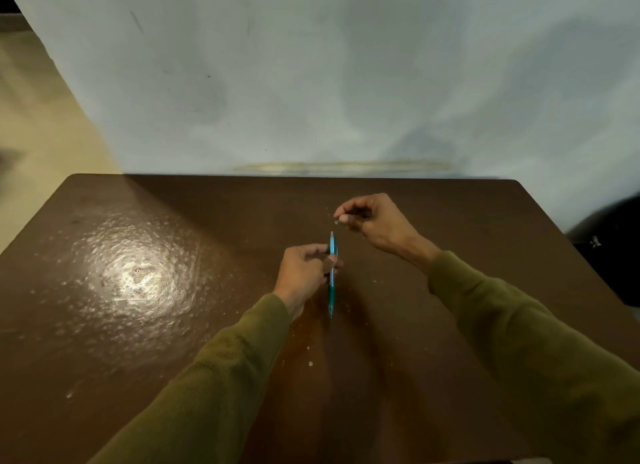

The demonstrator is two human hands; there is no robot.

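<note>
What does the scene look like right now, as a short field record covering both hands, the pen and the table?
left hand: grips the blue pen around its middle
blue pen: held above the table, pointing away from the person
right hand: pinches a small pale piece just beyond the pen's far end, apart from it
small pale piece: too small to identify
table: brown, glossy, with a glare patch on the left
surroundings: pale wall behind; dark object at the right edge

Fingers (349,205) curled: left hand (304,267), right hand (372,217)
</note>
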